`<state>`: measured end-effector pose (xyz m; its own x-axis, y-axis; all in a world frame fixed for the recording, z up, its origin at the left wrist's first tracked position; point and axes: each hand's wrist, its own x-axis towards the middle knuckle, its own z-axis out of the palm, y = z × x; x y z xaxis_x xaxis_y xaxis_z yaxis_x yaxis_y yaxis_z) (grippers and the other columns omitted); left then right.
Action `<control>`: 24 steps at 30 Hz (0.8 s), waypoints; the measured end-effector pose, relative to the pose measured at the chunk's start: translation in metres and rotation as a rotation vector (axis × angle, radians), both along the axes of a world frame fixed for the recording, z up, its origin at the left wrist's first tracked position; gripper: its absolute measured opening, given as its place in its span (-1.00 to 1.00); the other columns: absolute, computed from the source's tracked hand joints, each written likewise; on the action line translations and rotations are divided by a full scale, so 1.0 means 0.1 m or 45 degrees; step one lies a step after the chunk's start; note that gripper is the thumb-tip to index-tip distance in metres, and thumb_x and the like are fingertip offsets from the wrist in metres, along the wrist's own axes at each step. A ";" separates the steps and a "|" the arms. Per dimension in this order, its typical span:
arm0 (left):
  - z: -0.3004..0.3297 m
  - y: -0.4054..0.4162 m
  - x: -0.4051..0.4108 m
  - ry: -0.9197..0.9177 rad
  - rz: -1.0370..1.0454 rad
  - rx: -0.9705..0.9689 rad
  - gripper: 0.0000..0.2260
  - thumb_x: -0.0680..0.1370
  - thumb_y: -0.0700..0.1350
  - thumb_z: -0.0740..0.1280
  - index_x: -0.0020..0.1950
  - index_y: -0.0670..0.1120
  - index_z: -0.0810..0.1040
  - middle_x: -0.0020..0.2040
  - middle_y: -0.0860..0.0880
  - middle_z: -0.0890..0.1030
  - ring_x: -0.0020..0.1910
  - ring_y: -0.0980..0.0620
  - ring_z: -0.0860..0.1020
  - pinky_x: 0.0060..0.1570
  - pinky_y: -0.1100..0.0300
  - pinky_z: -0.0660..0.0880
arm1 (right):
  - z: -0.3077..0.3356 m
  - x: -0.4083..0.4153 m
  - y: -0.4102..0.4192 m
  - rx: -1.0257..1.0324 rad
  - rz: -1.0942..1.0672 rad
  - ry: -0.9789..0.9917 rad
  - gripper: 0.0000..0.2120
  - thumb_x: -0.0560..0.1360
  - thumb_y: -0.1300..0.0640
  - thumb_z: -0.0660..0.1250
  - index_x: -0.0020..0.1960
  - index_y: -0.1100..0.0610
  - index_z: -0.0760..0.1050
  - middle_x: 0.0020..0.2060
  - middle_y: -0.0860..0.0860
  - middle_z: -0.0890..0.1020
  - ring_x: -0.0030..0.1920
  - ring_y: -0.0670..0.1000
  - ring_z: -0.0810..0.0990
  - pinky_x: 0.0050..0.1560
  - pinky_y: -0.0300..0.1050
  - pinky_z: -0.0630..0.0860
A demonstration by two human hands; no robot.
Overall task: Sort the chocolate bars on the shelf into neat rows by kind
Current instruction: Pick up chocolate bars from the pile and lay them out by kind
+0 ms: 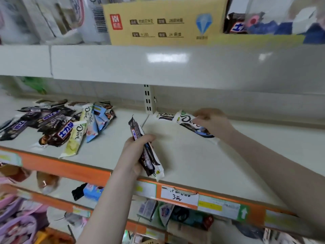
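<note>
Head view: I see the shelf (193, 155) first; left of its upright, a mixed bar pile (58, 124). My left hand (133, 154) grips several bars; my right hand (211, 120) pinches a Dove bar (186, 120). Light, slick wrappers; I'd hold mid-length.

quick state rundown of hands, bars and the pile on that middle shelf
left hand: grips a bundle of bars, raised off the shelf
right hand: holds a white Dove bar low at the shelf back
second Dove bar: lying flat behind it
mixed pile: unsorted, overlapping, on the left
shelf: bare in the middle
</note>
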<state>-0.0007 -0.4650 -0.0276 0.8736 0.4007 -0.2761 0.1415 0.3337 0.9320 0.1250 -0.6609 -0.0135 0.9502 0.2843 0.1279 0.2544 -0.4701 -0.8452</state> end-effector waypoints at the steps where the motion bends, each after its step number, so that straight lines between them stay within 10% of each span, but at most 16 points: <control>1: -0.01 0.04 -0.01 0.012 -0.003 -0.015 -0.90 0.42 -0.26 0.39 -0.21 -0.19 0.46 -0.45 -0.05 0.44 -0.54 0.04 0.45 -0.49 0.28 0.40 | 0.02 0.06 0.11 -0.084 0.032 -0.051 -0.93 0.44 0.19 0.35 -0.10 0.04 0.52 -0.33 -0.12 0.59 -0.52 -0.16 0.52 -0.43 -0.40 0.40; 6: -0.07 0.23 -0.03 0.068 -0.041 -0.073 -0.87 0.42 -0.21 0.40 -0.18 -0.17 0.45 -0.40 -0.07 0.43 -0.47 0.00 0.43 -0.45 0.25 0.40 | 0.05 0.27 0.56 -0.555 0.204 -0.259 -0.87 0.43 0.17 0.33 -0.28 0.04 0.46 -0.39 -0.10 0.47 -0.34 0.05 0.56 -0.32 -0.21 0.36; 17: -0.15 0.41 0.03 0.064 -0.117 -0.145 -0.85 0.43 -0.19 0.41 -0.24 -0.17 0.45 -0.42 -0.09 0.42 -0.50 -0.03 0.47 -0.46 0.23 0.44 | -0.32 0.48 0.68 -0.563 0.147 -0.370 -0.72 0.47 0.14 0.32 0.16 0.17 0.53 -0.01 0.16 0.54 0.03 0.13 0.50 -0.01 -0.09 0.35; 24: -0.18 0.44 0.07 0.060 -0.166 -0.138 -0.85 0.42 -0.20 0.40 -0.28 -0.19 0.47 -0.49 -0.09 0.46 -0.59 -0.01 0.49 -0.54 0.26 0.46 | -0.33 0.40 0.58 -0.654 0.207 -0.534 -0.72 0.35 0.15 0.43 0.05 0.16 0.59 -0.14 0.17 0.63 -0.07 0.18 0.54 -0.08 -0.01 0.46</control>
